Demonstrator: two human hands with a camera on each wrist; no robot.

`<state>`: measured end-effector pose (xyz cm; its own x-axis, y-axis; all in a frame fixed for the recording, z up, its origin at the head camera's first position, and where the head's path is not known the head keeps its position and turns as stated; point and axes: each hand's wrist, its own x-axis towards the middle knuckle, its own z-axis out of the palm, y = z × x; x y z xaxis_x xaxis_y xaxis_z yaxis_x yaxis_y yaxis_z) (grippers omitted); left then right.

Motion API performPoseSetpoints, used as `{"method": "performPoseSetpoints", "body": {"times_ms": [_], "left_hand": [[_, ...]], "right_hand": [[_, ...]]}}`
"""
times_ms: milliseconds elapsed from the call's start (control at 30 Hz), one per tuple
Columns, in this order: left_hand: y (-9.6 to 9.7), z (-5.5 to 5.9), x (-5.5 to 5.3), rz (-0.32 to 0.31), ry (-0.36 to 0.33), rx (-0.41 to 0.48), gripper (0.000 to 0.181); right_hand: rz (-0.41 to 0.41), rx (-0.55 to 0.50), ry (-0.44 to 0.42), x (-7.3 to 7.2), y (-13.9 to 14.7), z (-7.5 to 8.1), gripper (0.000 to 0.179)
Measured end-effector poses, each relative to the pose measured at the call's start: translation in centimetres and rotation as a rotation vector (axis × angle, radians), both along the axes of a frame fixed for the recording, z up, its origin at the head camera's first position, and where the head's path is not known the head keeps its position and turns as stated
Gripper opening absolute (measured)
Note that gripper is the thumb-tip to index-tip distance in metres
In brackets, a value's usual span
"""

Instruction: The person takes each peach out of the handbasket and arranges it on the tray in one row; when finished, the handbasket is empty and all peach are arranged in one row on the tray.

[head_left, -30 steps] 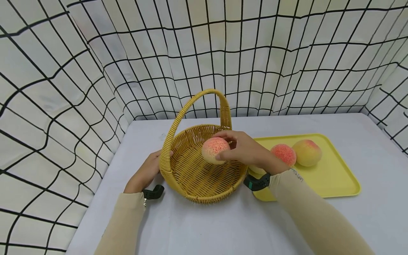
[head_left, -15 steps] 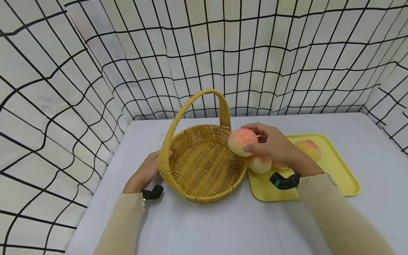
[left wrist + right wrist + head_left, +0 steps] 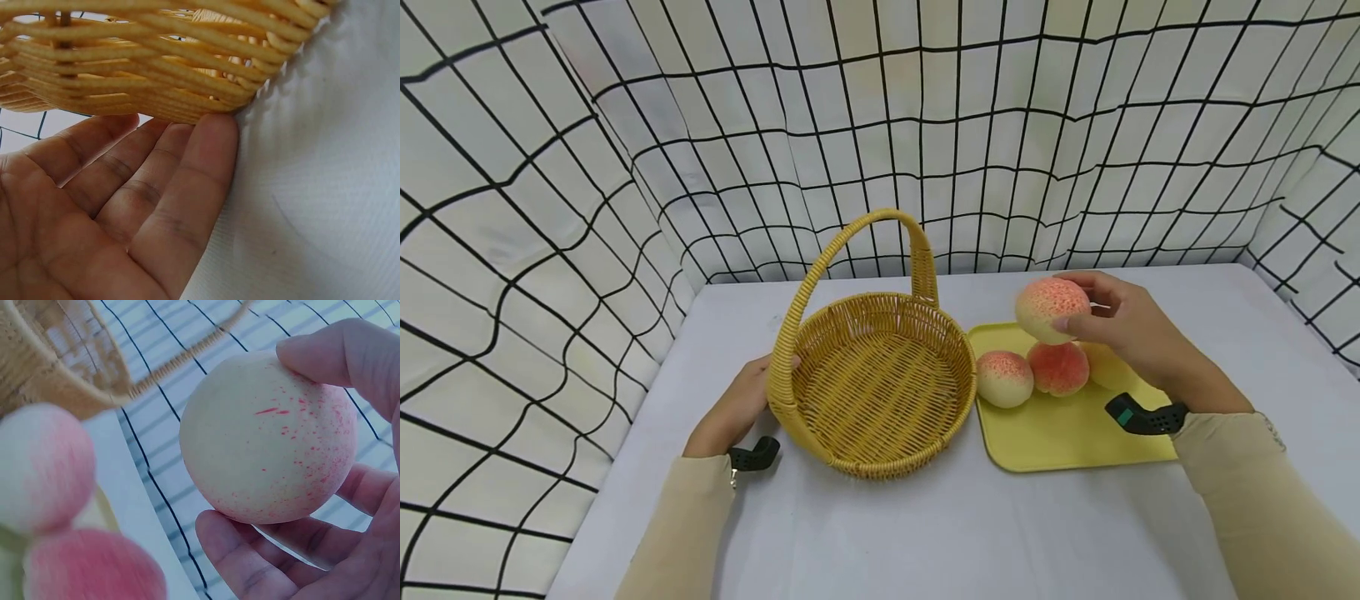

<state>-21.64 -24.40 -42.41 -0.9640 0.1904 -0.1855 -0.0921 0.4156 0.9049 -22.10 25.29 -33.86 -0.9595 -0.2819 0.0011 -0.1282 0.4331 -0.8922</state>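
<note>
My right hand (image 3: 1120, 321) pinches a pale peach with a speckled pink top (image 3: 1051, 310) between thumb and fingers, held over the far part of the yellow tray (image 3: 1075, 446). In the right wrist view, the peach (image 3: 269, 437) fills the space between thumb and fingertips. My left hand (image 3: 741, 408) holds the left side of a woven basket (image 3: 887, 400), a digit showing over the rim beside the handle. The left wrist view has the fingers (image 3: 200, 169) against the basket's lower side, close to the table. Nothing lies inside the basket.
On the tray sit a pale pink-topped peach (image 3: 1004, 379), a redder peach (image 3: 1058, 368) and a yellowish one (image 3: 1108, 367) partly behind my right hand. The basket's tall handle (image 3: 820, 267) arches up. A black-grid backdrop (image 3: 880, 142) stands behind the white table (image 3: 925, 533).
My right hand has carried the peach from above the basket rightward and away to over the tray, uncovering two peaches. The left hand and basket stay in place.
</note>
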Motion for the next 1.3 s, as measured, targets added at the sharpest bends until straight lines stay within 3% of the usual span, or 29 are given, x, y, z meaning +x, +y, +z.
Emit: {"method": "performPoseSetpoints", "body": {"times_ms": [333, 733, 800, 1033, 1100, 1300], "left_hand": [[-0.1, 0.1, -0.1, -0.009, -0.006, 0.012, 0.053], [-0.2, -0.2, -0.2, -0.024, 0.031, -0.009, 0.051], [-0.2, -0.2, -0.2, -0.028, 0.032, -0.004, 0.051], [-0.1, -0.2, -0.3, -0.025, 0.033, 0.0, 0.05], [-0.2, -0.3, -0.3, -0.029, 0.035, -0.002, 0.051], [-0.2, -0.3, -0.3, -0.01, 0.0, 0.014, 0.052]], "right_hand": [[-0.164, 0.058, -0.015, 0.2, 5.6, -0.8, 0.063], [-0.267, -0.099, -0.071, -0.4, 9.7, -3.0, 0.052], [-0.281, -0.101, -0.076, -0.5, 10.3, -3.4, 0.054], [-0.333, -0.273, -0.136, -0.6, 11.9, -5.3, 0.067], [-0.347, -0.264, -0.145, -0.5, 12.2, -5.7, 0.071], [-0.383, -0.096, -0.16, -0.4, 12.7, -6.7, 0.08]]}}
